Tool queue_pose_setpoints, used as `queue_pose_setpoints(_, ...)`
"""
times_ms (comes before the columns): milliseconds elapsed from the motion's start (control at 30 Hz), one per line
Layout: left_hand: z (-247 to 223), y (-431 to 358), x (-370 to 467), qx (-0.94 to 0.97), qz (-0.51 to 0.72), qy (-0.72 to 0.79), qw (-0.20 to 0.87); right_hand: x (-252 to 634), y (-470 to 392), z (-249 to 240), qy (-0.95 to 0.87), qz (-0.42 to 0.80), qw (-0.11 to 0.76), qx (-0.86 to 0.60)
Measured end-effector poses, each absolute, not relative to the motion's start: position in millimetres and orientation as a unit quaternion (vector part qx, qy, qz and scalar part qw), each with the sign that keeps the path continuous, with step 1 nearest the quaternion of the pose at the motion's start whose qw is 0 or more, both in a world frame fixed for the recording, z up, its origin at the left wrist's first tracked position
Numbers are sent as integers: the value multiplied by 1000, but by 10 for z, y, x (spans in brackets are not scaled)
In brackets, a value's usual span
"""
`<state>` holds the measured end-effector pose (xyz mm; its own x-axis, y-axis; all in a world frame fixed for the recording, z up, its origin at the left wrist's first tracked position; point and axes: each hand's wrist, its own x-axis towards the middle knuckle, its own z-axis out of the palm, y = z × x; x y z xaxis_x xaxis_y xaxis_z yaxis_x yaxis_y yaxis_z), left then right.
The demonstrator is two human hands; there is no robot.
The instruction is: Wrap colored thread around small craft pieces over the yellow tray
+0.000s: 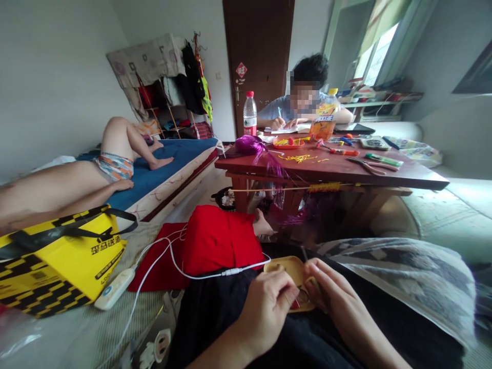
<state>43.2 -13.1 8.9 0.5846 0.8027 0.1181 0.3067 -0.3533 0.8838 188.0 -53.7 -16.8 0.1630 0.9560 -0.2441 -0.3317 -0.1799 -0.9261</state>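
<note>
On the black cloth over my lap sits a small yellow tray (272, 265), partly covered by my hands. My left hand (269, 305) is over the tray's near left side, thumb and fingers pinched together. What it pinches is too small to make out. My right hand (332, 287) is at the tray's right side, fingers curled round a small yellowish thing that I cannot name. A thin dark tip sticks up beside its fingertips. Between the hands, small round and red bits show in the tray.
A red-brown table (261, 163) ahead bears purple tinsel (249, 145), pliers (371, 165), a water bottle (249, 115) and an orange drink bottle (324, 120). A person writes behind it. Left are a yellow bag (73, 261), a power strip (115, 288), a white cable (169, 251) and someone lying down.
</note>
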Motion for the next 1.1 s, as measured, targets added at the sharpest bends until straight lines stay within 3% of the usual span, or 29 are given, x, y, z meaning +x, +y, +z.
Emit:
queue_pose_setpoints(133,102,49,260,521,390,328,685,2152,-435,-467,-572,442,288,-628)
queue_pose_setpoints(333,37,206,144,210,430,304,824,1976,-216,-1044,-625,358,130,-681)
queue_pose_setpoints(600,-126,172,186,167,398,295,853,1885,-102,-1147,-639,224,28,-736)
queue_pose_setpoints(900,-212,109,189,135,376,308,864,1896,-173,-1203,-627,173,-72,-756)
queue_pose_setpoints(1100,-240,83,190,127,362,303,872,1921,-197,-1215,-622,170,-87,-760)
